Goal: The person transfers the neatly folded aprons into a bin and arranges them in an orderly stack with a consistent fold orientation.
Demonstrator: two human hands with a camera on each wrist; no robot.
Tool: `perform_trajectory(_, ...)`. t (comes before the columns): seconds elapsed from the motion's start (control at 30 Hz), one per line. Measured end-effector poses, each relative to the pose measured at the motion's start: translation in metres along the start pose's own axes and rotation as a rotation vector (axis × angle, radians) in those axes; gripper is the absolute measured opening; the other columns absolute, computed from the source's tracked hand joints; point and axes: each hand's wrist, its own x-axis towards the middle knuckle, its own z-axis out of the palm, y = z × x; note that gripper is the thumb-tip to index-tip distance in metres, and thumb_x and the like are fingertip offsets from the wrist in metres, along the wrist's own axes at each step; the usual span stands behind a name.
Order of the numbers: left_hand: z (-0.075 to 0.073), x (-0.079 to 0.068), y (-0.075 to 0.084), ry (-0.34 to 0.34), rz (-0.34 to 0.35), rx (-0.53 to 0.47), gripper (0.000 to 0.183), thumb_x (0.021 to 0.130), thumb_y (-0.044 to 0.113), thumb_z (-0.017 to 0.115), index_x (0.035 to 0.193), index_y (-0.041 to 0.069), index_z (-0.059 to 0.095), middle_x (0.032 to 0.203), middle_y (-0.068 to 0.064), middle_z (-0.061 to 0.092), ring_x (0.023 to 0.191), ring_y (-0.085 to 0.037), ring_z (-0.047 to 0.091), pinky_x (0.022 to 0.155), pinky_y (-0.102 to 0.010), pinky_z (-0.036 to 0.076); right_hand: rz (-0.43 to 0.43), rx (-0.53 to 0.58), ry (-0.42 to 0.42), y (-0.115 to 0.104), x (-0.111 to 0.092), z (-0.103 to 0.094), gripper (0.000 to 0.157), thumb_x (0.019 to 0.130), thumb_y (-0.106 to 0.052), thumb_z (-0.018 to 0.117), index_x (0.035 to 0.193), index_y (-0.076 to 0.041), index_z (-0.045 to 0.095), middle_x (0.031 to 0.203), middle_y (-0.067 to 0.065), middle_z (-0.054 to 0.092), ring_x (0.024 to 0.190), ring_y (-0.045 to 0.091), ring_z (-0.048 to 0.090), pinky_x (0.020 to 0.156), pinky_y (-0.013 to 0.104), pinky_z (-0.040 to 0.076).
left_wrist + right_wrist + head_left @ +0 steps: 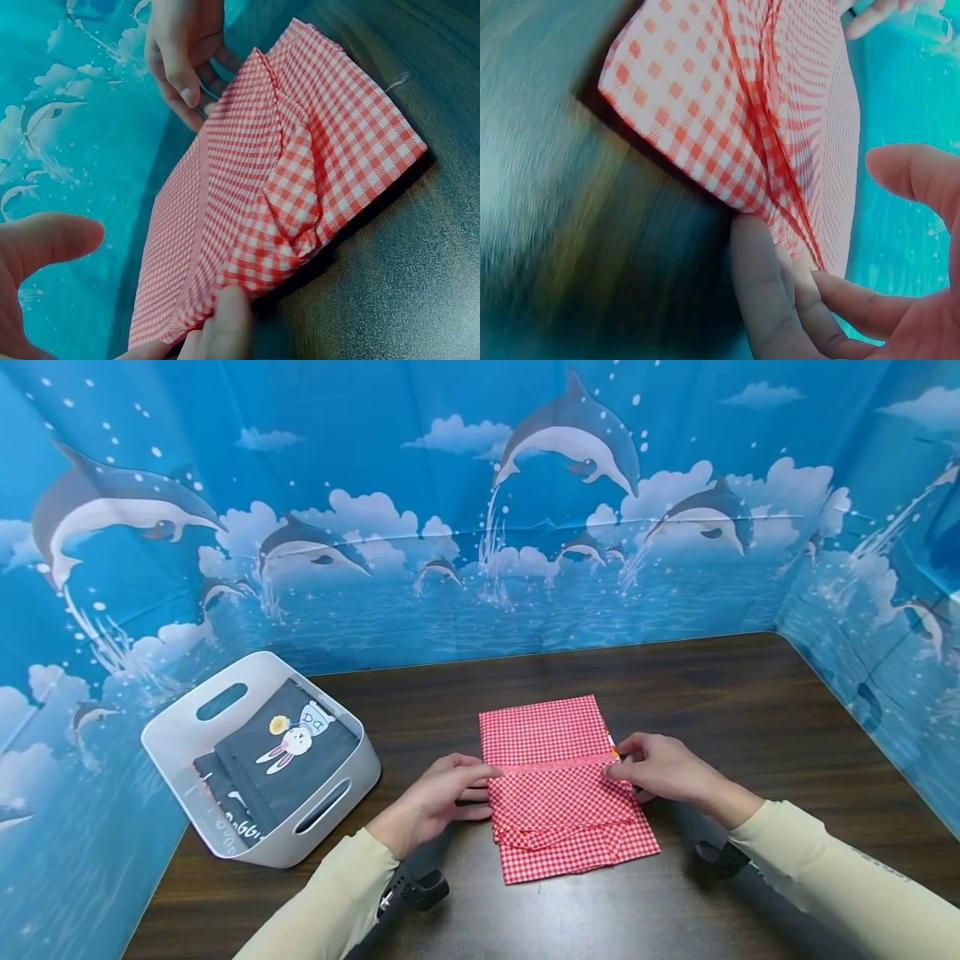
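A folded red-and-white checked cloth (pixel 551 735) lies on the table, with a seam-like band across its middle and a smaller folded layer over its near part. My left hand (pixel 442 797) is at its left edge; in the left wrist view the fingers (pixel 232 319) touch that edge while the thumb (pixel 60 238) stands off the fabric. At the opposite edge is my right hand (pixel 663 768), its fingertips (pixel 754 240) against the cloth's side and its thumb (pixel 907 169) raised apart. A bit of yellow print shows by the right fingers.
To the left stands a white bin (pixel 258 668) with handle slots, holding dark grey folded fabric (pixel 262 739) with a rabbit print. The dark wooden table (pixel 720 693) ends at a blue dolphin-print backdrop (pixel 420 468) behind and at both sides.
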Motion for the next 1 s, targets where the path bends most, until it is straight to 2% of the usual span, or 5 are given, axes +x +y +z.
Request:
perform_trajectory(0.33, -0.0025, 0.0032, -0.0054, 0.051, 0.01, -0.007, 0.043, 0.104, 0.024, 0.07, 0.136, 0.002, 0.053, 0.127, -0.017, 0.068, 0.11, -0.025, 0.07, 0.093, -0.037, 0.062, 0.047, 0.086, -0.013, -0.0009, -0.0011, 0.0005, 0.072, 0.097, -0.032, 0.077, 0.146, 0.012, 0.049, 0.125, 0.024, 0.067, 0.104, 0.025, 0.072, 0.086, 0.043, 0.067)
perform_trajectory(0.47, -0.0032, 0.0026, -0.0058, 0.038, 0.031, -0.008, 0.042, 0.105, 0.023, 0.067, 0.138, 0.001, 0.053, 0.129, -0.018, 0.068, 0.112, -0.026, 0.07, 0.097, -0.042, 0.061, 0.061, 0.108, -0.023, -0.0007, -0.0026, 0.0006, 0.071, 0.096, -0.033, 0.078, 0.146, 0.011, 0.051, 0.124, 0.021, 0.067, 0.102, 0.023, 0.07, 0.087, 0.04, 0.067)
perform_trajectory(0.73, -0.0046, 0.0013, -0.0062, -0.012, 0.057, -0.036, 0.051, 0.11, 0.023, 0.061, 0.154, 0.004, 0.046, 0.142, -0.024, 0.061, 0.117, -0.031, 0.072, 0.103, -0.051, 0.061, 0.021, 0.134, -0.032, 0.0, -0.007, 0.0033, 0.073, 0.096, -0.034, 0.079, 0.15, 0.003, 0.047, 0.12, 0.016, 0.064, 0.095, 0.021, 0.068, 0.081, 0.035, 0.064)
perform_trajectory(0.9, -0.0064, 0.0012, -0.007, -0.022, 0.072, -0.02, 0.048, 0.109, 0.024, 0.062, 0.152, 0.007, 0.053, 0.14, -0.02, 0.064, 0.121, -0.03, 0.068, 0.108, -0.049, 0.058, -0.013, 0.213, -0.065, 0.0018, -0.0095, 0.0039, 0.08, 0.1, -0.031, 0.076, 0.161, 0.0, 0.034, 0.13, 0.022, 0.065, 0.103, 0.023, 0.074, 0.087, 0.043, 0.067)
perform_trajectory(1.0, -0.0076, 0.001, -0.0068, -0.027, 0.062, -0.014, 0.044, 0.108, 0.025, 0.063, 0.147, 0.005, 0.059, 0.135, -0.016, 0.066, 0.12, -0.029, 0.065, 0.107, -0.049, 0.057, -0.037, 0.249, -0.087, 0.0039, -0.0099, 0.0046, 0.079, 0.1, -0.028, 0.076, 0.164, -0.004, 0.034, 0.133, 0.023, 0.064, 0.105, 0.024, 0.073, 0.089, 0.044, 0.066)
